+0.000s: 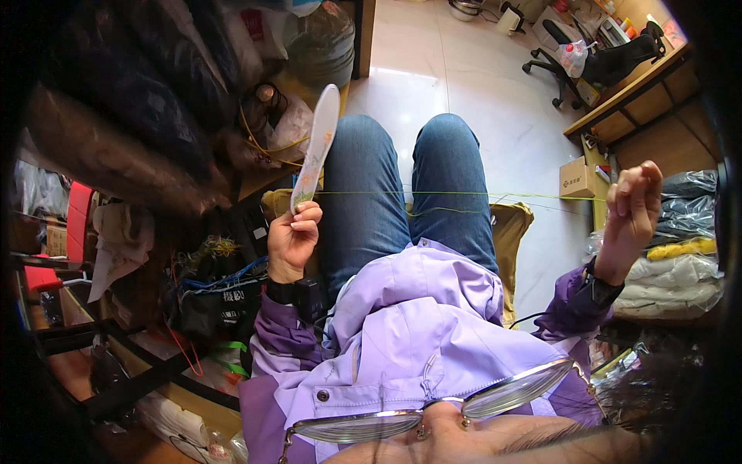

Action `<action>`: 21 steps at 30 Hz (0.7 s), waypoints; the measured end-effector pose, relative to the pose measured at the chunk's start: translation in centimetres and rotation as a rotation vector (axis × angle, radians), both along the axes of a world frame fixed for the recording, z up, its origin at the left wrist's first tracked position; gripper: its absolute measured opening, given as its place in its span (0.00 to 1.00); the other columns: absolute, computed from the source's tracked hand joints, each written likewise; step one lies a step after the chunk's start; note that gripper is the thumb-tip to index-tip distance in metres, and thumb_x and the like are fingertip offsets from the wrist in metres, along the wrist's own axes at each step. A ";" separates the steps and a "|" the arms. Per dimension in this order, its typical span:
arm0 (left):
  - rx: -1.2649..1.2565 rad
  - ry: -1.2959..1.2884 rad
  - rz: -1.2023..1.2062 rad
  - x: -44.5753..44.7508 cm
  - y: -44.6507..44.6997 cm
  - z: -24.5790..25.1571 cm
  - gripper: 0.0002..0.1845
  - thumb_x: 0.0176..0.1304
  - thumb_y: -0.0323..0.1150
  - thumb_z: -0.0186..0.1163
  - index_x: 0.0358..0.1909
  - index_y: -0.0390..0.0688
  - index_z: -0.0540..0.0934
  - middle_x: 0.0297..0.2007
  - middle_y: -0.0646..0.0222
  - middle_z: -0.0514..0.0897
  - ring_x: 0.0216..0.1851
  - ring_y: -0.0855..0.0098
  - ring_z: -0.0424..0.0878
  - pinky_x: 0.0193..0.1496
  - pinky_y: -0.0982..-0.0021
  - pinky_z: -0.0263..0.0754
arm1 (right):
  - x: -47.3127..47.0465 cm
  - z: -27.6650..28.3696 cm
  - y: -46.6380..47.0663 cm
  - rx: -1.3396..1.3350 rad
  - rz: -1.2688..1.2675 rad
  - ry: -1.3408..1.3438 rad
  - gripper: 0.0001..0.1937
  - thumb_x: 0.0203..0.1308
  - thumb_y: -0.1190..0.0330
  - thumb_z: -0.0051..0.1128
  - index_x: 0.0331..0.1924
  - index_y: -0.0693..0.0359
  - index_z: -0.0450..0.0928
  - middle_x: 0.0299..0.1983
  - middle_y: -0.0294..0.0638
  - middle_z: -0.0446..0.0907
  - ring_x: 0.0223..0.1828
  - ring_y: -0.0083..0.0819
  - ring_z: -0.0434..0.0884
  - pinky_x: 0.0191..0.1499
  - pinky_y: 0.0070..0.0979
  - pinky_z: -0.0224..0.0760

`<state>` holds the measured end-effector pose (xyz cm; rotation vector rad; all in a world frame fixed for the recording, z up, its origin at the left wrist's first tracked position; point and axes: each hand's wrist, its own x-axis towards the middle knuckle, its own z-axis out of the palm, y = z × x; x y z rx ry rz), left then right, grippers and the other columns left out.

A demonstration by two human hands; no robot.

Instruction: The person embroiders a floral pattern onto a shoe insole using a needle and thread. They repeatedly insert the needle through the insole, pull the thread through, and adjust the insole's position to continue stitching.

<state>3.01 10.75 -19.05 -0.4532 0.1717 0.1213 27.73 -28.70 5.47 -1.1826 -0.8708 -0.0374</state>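
My left hand (293, 240) grips the heel end of a white shoe insole (319, 139), held up on edge beside my left knee. Orange flowers and green leaves are embroidered along its face. From the insole's lower part a thin green thread (452, 192) stretches taut across both thighs to my right hand (632, 214), raised far out to the right with its fingers curled together on the thread's end. Whether a needle sits between those fingers cannot be seen. A slacker length of green thread (458, 211) sags over my jeans below the taut one.
Colourful thread bundles (220, 248) lie on a dark bag (226, 301) at my left. Bagged folded goods (672, 272) are stacked beyond my right wrist, near a cardboard box (577, 177). A black office chair (608, 61) stands at the desk (632, 87), upper right.
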 end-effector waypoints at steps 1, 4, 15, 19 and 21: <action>-0.008 -0.002 0.000 0.0 -0.1 -0.2 0.04 0.72 0.24 0.46 0.41 0.32 0.67 0.34 0.66 0.68 0.30 0.77 0.68 0.29 0.78 0.74 | -0.2 0.4 -0.5 -0.001 0.001 0.005 0.12 0.76 0.72 0.47 0.59 0.60 0.73 0.35 0.37 0.74 0.24 0.17 0.61 0.27 0.15 0.56; -0.035 0.002 -0.009 0.3 -0.3 -0.6 0.04 0.71 0.24 0.47 0.41 0.32 0.67 0.34 0.66 0.68 0.30 0.76 0.68 0.29 0.78 0.74 | -0.9 0.7 -1.1 0.029 -0.040 0.024 0.10 0.76 0.71 0.48 0.57 0.59 0.72 0.36 0.37 0.75 0.25 0.19 0.64 0.27 0.16 0.59; 0.157 0.004 0.031 0.2 0.1 -0.7 0.29 0.65 0.37 0.69 0.55 0.30 0.66 0.37 0.67 0.68 0.37 0.77 0.70 0.31 0.80 0.78 | -0.7 1.1 -0.6 0.112 0.055 -0.005 0.08 0.72 0.72 0.54 0.51 0.60 0.73 0.37 0.37 0.78 0.39 0.30 0.77 0.46 0.29 0.75; 0.361 0.126 0.051 0.2 0.2 -1.1 0.25 0.70 0.29 0.62 0.62 0.30 0.65 0.36 0.69 0.70 0.35 0.79 0.71 0.29 0.82 0.78 | -0.3 1.2 -1.1 0.114 -0.012 -0.017 0.06 0.71 0.73 0.56 0.47 0.61 0.72 0.37 0.37 0.77 0.40 0.32 0.77 0.49 0.31 0.75; 0.425 0.191 0.035 0.2 0.3 -1.1 0.22 0.72 0.32 0.59 0.63 0.34 0.67 0.35 0.70 0.70 0.34 0.80 0.70 0.29 0.83 0.78 | 0.0 1.2 -1.8 0.115 0.005 -0.024 0.06 0.70 0.75 0.56 0.45 0.61 0.71 0.36 0.38 0.77 0.42 0.34 0.77 0.59 0.38 0.74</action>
